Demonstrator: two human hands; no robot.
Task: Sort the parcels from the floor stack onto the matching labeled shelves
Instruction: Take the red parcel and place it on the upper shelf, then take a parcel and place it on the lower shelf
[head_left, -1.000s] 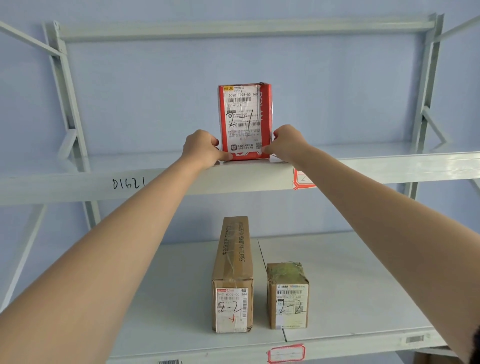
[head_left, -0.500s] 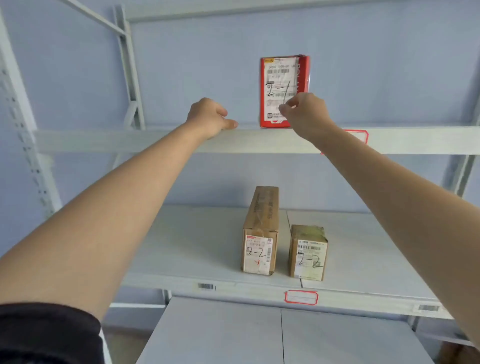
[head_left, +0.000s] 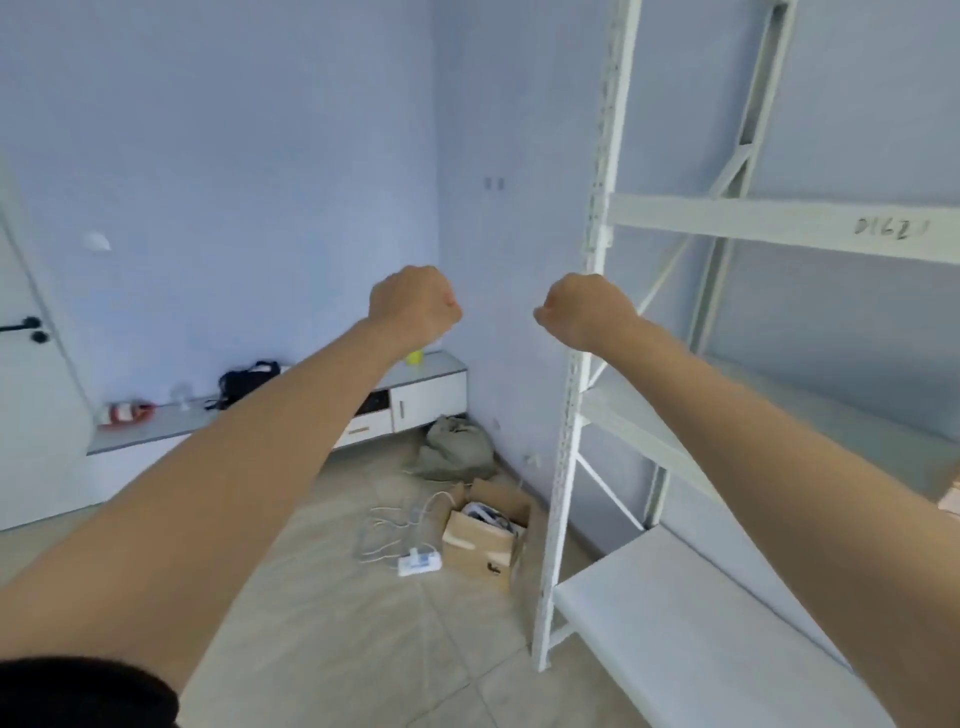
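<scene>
Two empty fists (head_left: 415, 304) (head_left: 584, 309) raised, tiled floor (head_left: 332, 623), blue walls (head_left: 234, 156), white shelving (head_left: 779, 223)

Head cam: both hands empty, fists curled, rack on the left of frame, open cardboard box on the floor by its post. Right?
One error: the rack stands on the right of the head view, not the left. The rest holds: left hand and right hand curled and empty, open cardboard box on the floor by its post.

A shelf rack (head_left: 779, 228) stands right, an open carton (head_left: 480, 540) on the floor just left of it.
</scene>
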